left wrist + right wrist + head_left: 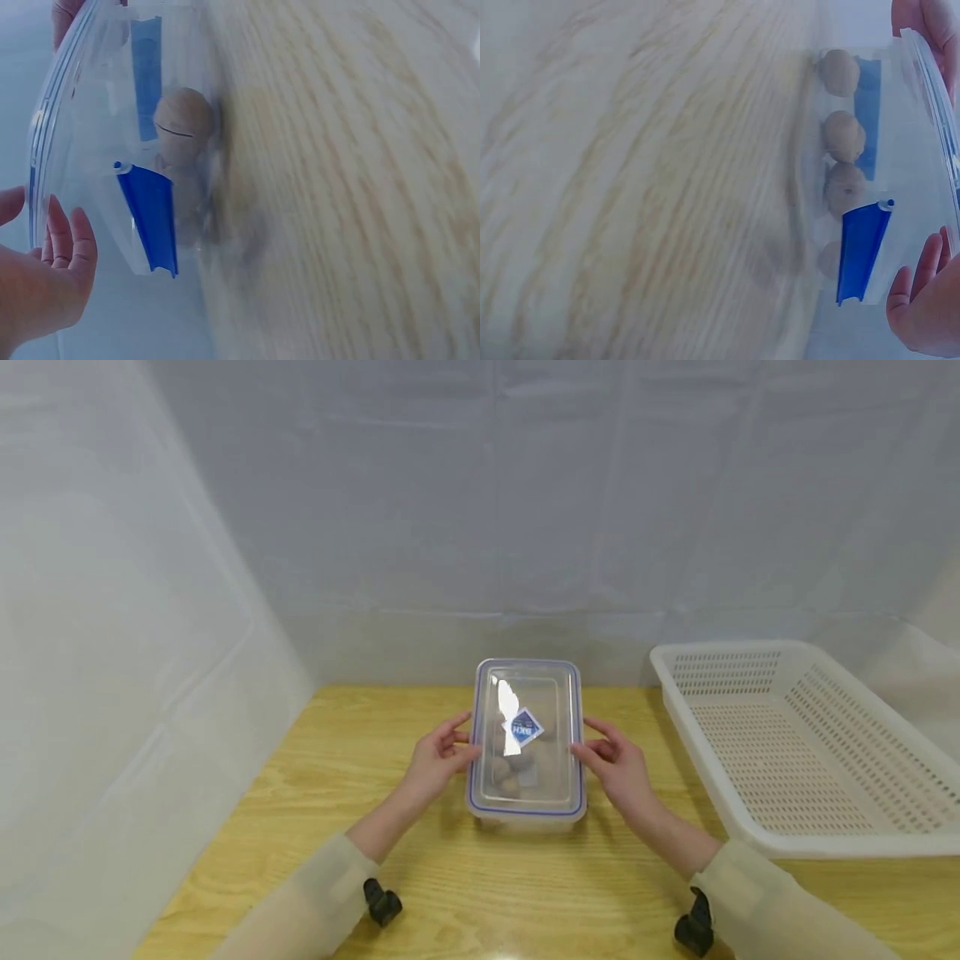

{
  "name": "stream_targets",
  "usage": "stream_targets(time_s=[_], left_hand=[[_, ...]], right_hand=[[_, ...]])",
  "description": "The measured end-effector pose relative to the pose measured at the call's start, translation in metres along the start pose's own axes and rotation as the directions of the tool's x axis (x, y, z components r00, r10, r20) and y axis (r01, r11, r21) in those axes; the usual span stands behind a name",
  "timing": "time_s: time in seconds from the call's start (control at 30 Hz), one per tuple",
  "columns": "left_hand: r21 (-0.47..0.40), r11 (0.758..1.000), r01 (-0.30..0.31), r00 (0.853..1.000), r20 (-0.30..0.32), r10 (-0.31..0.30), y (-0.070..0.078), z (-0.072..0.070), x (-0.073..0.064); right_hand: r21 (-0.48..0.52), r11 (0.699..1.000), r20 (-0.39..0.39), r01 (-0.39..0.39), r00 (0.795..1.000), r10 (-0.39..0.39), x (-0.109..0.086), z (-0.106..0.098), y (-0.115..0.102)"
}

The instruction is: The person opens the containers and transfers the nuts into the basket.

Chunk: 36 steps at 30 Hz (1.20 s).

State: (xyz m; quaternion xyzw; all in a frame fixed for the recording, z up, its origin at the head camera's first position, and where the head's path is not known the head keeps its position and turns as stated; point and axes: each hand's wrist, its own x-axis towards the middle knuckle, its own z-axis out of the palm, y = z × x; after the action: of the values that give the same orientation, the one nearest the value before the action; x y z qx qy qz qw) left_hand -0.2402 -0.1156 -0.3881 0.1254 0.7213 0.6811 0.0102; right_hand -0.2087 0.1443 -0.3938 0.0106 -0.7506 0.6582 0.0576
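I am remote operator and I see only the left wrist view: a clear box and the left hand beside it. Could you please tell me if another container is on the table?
Observer: Yes, a white basket stands to the right of the box.
Operator: Thank you. Is anything marked on the top of the lid?
Observer: Yes, a blue and white label shows at the lid.
Operator: How many round brown things does the right wrist view show?
Observer: At least three round brown things, inside the box.

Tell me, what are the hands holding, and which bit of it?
The lid on the box. The left hand pinches its long left edge, and the right hand its long right edge.
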Motion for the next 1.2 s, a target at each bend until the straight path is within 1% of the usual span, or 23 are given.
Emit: stream_targets(time_s=[0.17,0.3,0.4,0.53,0.6,0.73,0.93,1.03,1.1,1.2], left_hand=[[-0.039,0.999,-0.038,0.999,-0.012,0.038,0.011,0.000,-0.002],[-0.055,0.996,-0.076,0.997,-0.012,0.076,0.017,0.001,-0.003],[-0.027,0.994,-0.110,0.994,-0.025,0.109,0.020,0.001,-0.003],[0.029,0.986,-0.165,0.985,-0.053,0.166,0.022,0.002,-0.004],[0.038,0.982,-0.184,0.980,-0.065,0.186,0.024,0.002,-0.004],[0.027,0.981,-0.192,0.977,-0.091,0.194,0.028,0.002,-0.003],[0.056,0.980,-0.192,0.971,-0.137,0.198,0.030,0.002,-0.003],[0.054,0.977,-0.204,0.964,-0.160,0.211,0.030,0.002,-0.004],[0.049,0.975,-0.217,0.960,-0.168,0.222,0.031,0.002,-0.005],[0.042,0.970,-0.241,0.955,-0.169,0.245,0.031,0.002,-0.006]], right_hand=[[0.021,0.999,-0.016,0.029,0.999,-0.028,0.001,-0.002,-0.010],[0.058,0.998,-0.028,0.032,0.999,-0.030,0.001,-0.004,-0.019],[0.078,0.997,-0.036,0.022,0.999,-0.019,0.001,-0.005,-0.025],[0.095,0.995,-0.048,0.026,0.999,-0.022,0.000,-0.005,-0.032],[0.095,0.995,-0.049,0.036,0.998,-0.031,-0.001,-0.005,-0.035],[0.082,0.995,-0.058,0.062,0.997,-0.057,-0.001,-0.005,-0.040],[-0.009,0.992,-0.079,0.124,0.989,-0.124,-0.001,-0.006,-0.040],[-0.035,0.987,-0.102,0.158,0.982,-0.160,-0.001,-0.005,-0.039],[-0.034,0.984,-0.113,0.176,0.977,-0.179,-0.001,-0.004,-0.038],[0.018,0.985,-0.111,0.171,0.980,-0.168,-0.002,-0.004,-0.037]])
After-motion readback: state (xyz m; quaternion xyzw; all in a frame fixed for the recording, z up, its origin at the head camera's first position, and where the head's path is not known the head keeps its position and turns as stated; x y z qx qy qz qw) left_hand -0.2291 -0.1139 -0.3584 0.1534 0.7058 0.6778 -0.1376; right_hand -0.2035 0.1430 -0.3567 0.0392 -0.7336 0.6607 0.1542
